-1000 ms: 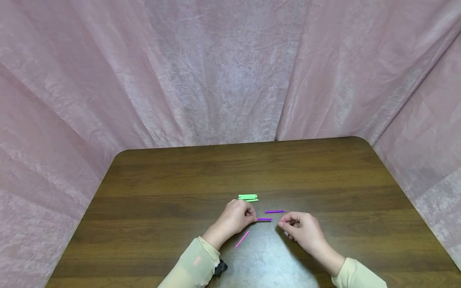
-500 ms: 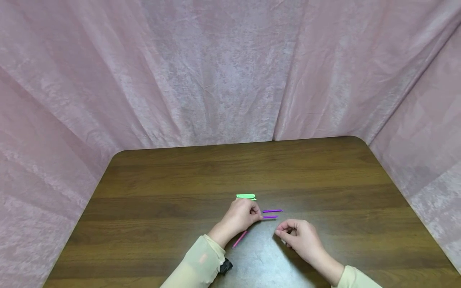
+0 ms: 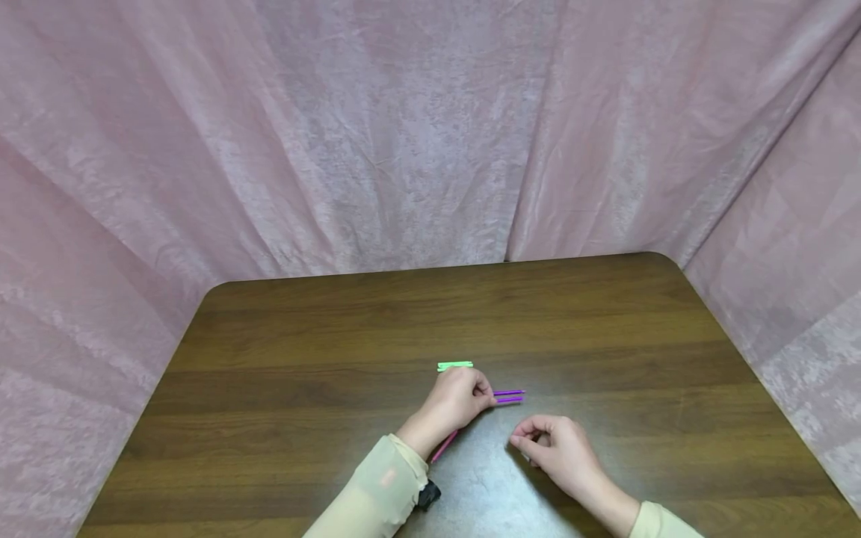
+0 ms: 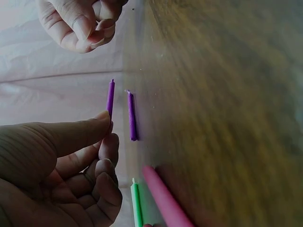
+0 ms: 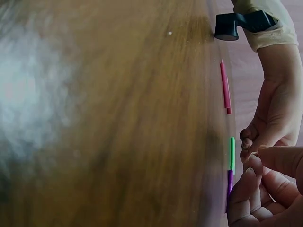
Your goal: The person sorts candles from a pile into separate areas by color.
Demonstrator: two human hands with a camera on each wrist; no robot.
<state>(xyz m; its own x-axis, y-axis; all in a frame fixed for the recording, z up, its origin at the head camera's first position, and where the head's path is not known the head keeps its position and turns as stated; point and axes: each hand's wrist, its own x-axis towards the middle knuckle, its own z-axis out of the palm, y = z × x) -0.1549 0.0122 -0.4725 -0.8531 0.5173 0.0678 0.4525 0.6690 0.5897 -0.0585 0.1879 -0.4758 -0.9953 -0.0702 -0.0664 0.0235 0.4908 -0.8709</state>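
Note:
My left hand [image 3: 455, 400] pinches a thin purple candle [image 4: 111, 97] between thumb and fingers, its wick end pointing away from the hand. A second purple candle [image 4: 132, 118] lies on the table beside it, roughly parallel. Several green candles [image 3: 455, 366] lie grouped just beyond the left hand, which partly covers them. Near the left wrist is a pink candle [image 3: 444, 446], partly hidden by that hand. To the right, my right hand [image 3: 558, 452] is over the table with loosely bent fingers, thumb and index tips close together. Nothing shows between them.
The brown wooden table [image 3: 323, 321] has rounded far corners. Pink curtains [image 3: 403, 134] hang behind it and at both sides. A black device [image 3: 429, 495] is strapped at the left sleeve.
The left hand has shifted right with its purple candle, bringing it closer to the lying purple one and covering more of the pink candle. The right hand has moved slightly towards the body.

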